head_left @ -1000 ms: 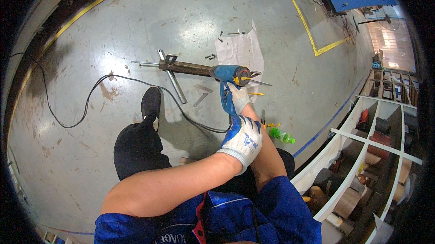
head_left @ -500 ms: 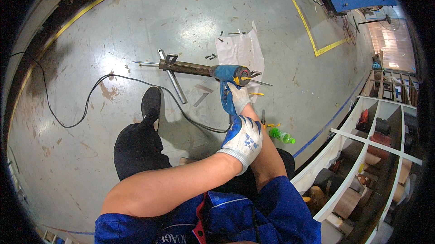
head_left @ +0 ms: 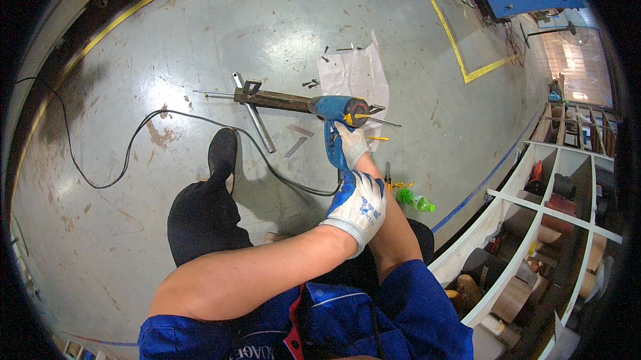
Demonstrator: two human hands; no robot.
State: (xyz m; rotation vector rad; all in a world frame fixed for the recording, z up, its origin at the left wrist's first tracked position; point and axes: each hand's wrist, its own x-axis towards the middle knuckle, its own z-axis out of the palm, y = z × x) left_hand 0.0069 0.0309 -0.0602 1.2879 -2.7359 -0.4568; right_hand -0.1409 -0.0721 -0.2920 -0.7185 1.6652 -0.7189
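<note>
A blue corded power tool (head_left: 334, 105) with a pistol grip lies across the middle of the view, a long dark bar (head_left: 284, 99) running from its left end. White-gloved, my right hand (head_left: 354, 144) is wrapped round the grip. My left hand (head_left: 360, 204), in a white glove with a blue palm, is closed at the grip's lower end, where the black cord (head_left: 287, 180) comes out; its fingertips are partly hidden. The left hand overlaps my right forearm. A thin metal rod (head_left: 384, 121) sticks out at the tool's right end. Under the bar passes a shiny metal tube (head_left: 259, 125).
A white sheet (head_left: 350, 73) with screws (head_left: 311, 83) around it lies beyond the tool. Flat metal strips (head_left: 296, 147) are left of the grip. A green bottle (head_left: 415, 200) lies to the right, near a white divided shelf (head_left: 527, 203) holding parts. The cord curves left across the floor.
</note>
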